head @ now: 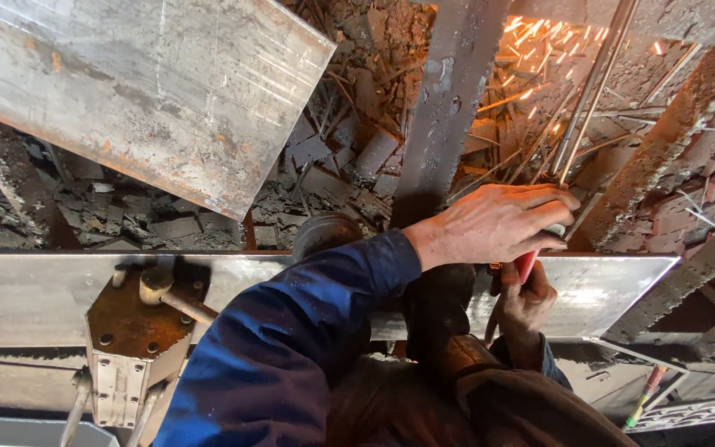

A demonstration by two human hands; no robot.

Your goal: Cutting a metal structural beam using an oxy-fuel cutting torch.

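My left hand (494, 223), in a blue sleeve, reaches across from the lower left and closes over the body of a cutting torch (589, 91). The torch's thin metal tubes run up and to the right. Orange sparks (539, 41) fly at the top right, near the tubes' far end. My right hand (527, 306) sits just below the left one and grips the torch's red part (525, 263). Both hands are over the right end of a long flat steel plate (43, 290). The torch tip is hidden.
A large scratched steel sheet (151, 83) fills the upper left. A dark steel bar (448, 108) runs upward past my left hand. A rusty bracket with a pin (130, 323) sits on the long plate. Scrap offcuts (333, 157) litter the ground below. Rusty beams (672, 149) cross at right.
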